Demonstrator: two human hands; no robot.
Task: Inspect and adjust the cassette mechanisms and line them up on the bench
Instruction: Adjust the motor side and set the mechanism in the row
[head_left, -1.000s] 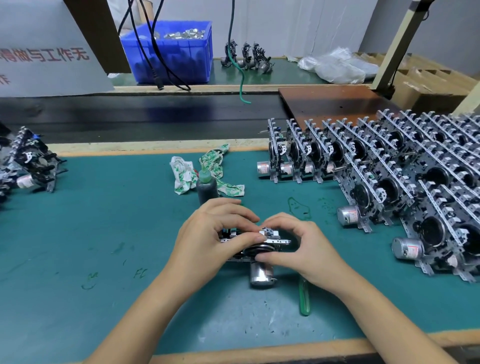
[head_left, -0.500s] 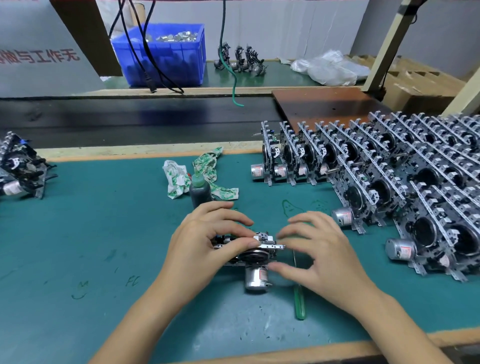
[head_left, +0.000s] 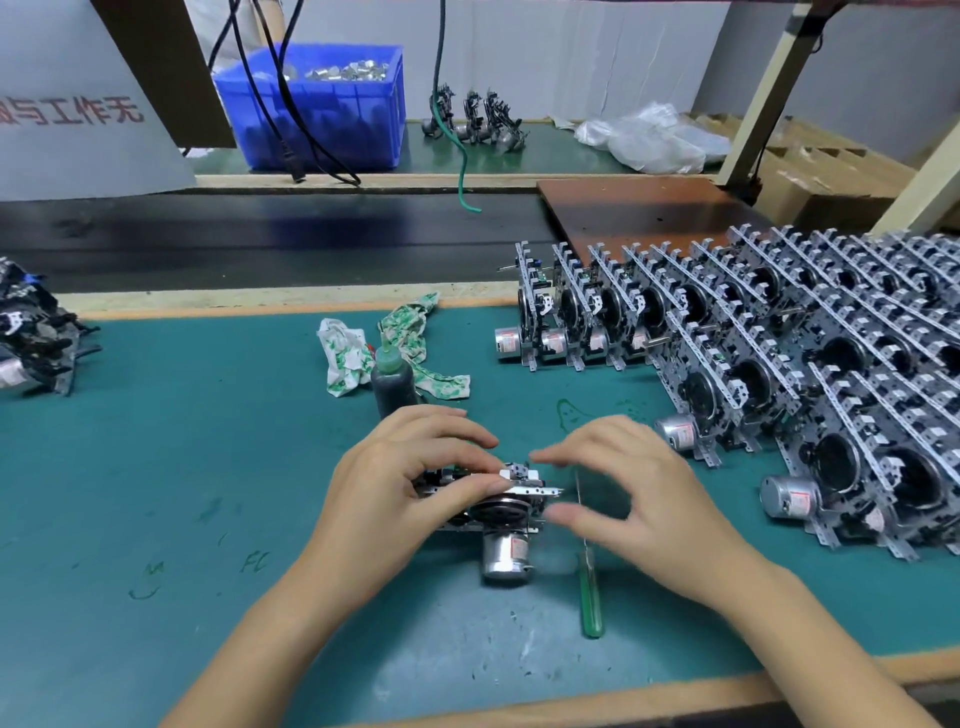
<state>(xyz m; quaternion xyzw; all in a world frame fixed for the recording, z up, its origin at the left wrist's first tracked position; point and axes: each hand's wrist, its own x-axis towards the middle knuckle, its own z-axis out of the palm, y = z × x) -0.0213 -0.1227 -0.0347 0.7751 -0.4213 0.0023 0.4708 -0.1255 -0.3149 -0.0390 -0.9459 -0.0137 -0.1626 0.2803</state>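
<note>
A cassette mechanism (head_left: 506, 512) with a silver motor at its near side lies on the green mat (head_left: 208, 467) in front of me. My left hand (head_left: 410, 488) grips its left part, fingers curled over the top and thumb on the metal bar. Just to its right my right hand (head_left: 639, 499) hovers with fingers spread and curved, a small gap from the mechanism, holding nothing. At the right of the bench, several finished mechanisms (head_left: 753, 364) stand upright in slanted rows.
A green-handled screwdriver (head_left: 589, 587) lies on the mat under my right hand. A dark green bottle (head_left: 393, 384) and a crumpled rag (head_left: 374, 353) sit just behind my hands. More mechanisms (head_left: 31, 338) pile at the left edge. A blue bin (head_left: 317, 104) stands behind the conveyor.
My right hand has let go of the mechanism and drawn a little to the right, fingers spreading. My left hand keeps its grip.
</note>
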